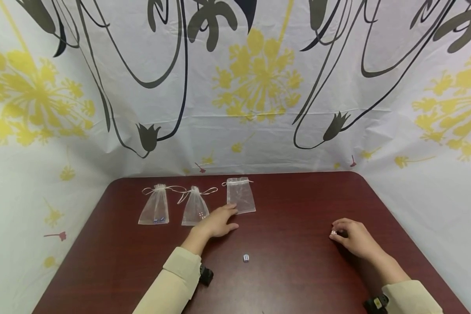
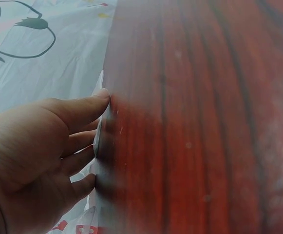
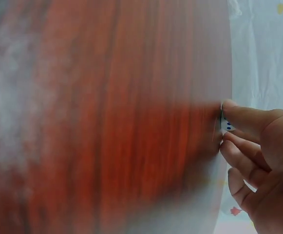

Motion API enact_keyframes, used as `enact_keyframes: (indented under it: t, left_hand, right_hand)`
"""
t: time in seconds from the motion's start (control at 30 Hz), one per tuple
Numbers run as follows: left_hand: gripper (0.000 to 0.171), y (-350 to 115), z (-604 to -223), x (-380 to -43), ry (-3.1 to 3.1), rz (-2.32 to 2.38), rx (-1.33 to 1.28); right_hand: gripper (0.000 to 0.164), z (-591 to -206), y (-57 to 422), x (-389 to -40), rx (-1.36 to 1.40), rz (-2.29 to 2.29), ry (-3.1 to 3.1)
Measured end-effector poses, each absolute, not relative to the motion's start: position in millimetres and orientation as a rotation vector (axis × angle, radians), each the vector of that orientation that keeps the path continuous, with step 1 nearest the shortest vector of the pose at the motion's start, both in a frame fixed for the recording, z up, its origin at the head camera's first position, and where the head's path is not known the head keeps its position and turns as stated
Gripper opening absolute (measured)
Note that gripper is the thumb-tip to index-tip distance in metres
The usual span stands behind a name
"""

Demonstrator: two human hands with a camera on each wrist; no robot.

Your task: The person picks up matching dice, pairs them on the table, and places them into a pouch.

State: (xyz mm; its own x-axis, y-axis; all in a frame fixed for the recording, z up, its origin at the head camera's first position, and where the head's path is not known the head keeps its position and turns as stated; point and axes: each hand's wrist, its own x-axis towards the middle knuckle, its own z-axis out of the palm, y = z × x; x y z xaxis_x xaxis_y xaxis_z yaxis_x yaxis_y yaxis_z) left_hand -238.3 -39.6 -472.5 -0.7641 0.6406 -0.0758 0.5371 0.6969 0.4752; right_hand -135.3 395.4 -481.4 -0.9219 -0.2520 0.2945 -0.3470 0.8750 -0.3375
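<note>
My right hand, at the right side of the table, pinches a white die between thumb and fingertips, down at the tabletop. In the right wrist view that die shows blue dots. A flat sheer white drawstring bag lies near the back edge. My left hand reaches over the table with relaxed fingers, its fingertips at the bag's lower left corner. Another white die sits on the table in front of the left hand.
Two similar bags lie left of the flat one with their necks drawn together: one bag has blue dice inside, the other bag pale dice with red dots. Patterned white cloth hangs behind the dark red wooden table.
</note>
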Motion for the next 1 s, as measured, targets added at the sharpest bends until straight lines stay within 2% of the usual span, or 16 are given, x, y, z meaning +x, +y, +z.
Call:
enact_keyframes:
  t: [0.23,0.73,1.0]
  left_hand:
    - [0.053,-39.8,-473.7,-238.5,2.677,0.635,0.95]
    - [0.053,-39.9,-470.6,-238.1,2.672,0.662,0.947]
    - [0.053,-40.1,-472.7,-238.9,2.674,0.659,0.944]
  right_hand:
    - [0.015,-471.7,391.7,-137.1,0.471,0.588,-2.759]
    - [0.027,-412.0,364.2,-144.9,0.681,0.646,-2.572]
    - [0.029,-400.5,347.1,-139.5,0.737,0.702,-2.58]
